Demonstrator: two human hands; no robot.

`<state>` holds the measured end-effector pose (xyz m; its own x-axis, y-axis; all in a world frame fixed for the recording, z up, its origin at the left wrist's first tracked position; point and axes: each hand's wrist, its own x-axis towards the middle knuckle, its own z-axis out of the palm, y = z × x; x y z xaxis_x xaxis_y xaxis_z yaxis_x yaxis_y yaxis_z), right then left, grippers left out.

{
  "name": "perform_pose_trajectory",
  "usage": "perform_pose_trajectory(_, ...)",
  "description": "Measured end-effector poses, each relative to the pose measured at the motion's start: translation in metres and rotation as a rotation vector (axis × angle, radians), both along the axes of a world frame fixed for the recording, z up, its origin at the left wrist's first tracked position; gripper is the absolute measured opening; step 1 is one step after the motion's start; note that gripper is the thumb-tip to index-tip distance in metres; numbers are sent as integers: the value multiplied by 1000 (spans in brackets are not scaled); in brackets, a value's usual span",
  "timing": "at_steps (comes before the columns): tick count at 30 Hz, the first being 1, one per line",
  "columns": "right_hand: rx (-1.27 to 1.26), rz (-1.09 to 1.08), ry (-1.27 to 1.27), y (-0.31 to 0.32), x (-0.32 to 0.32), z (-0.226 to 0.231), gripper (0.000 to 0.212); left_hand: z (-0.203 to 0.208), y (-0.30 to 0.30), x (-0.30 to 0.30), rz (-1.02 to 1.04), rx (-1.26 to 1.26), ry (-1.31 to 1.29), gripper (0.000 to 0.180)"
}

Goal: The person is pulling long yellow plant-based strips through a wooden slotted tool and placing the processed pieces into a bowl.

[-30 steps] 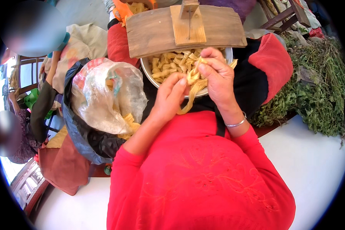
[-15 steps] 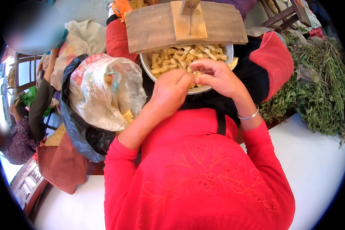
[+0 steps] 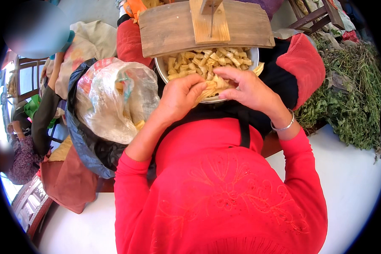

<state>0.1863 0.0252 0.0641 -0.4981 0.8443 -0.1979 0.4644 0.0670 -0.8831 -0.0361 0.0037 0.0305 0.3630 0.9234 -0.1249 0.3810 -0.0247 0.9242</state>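
A metal basin (image 3: 160, 73) in front of me holds many pale yellow, knotted or folded strips (image 3: 199, 61). Over its near rim, my left hand (image 3: 183, 94) pinches one end of a wrinkled pale yellow strip (image 3: 212, 87) between thumb and fingers. My right hand (image 3: 252, 91), with a silver bangle at its wrist, curls thumb and fingers around the strip's other end; part of that grip is hidden. What the strip is made of cannot be told. A wooden board (image 3: 165, 31) with a block and upright piece lies across the basin's far side.
Left of the basin stands a translucent plastic sack (image 3: 110, 101) inside a dark bag (image 3: 82, 144), with yellow pieces in it. Dried green plants (image 3: 347, 93) are heaped at the right. A wooden stool (image 3: 315, 17) stands behind them. Another person's arm (image 3: 46, 114) shows at far left.
My hands have moved slightly apart, the right one shifting right and down. More of the yellow strip now shows between them.
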Motion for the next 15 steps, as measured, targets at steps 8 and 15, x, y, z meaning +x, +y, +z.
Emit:
perform_pose_trajectory(8,516,167,-314,-2,19,4,20,14,8,-5,-115,-63,111,17)
perform_pose_trajectory(15,262,11,-277,-10,47,11,22,13,3,-24,-36,-199,-83,17)
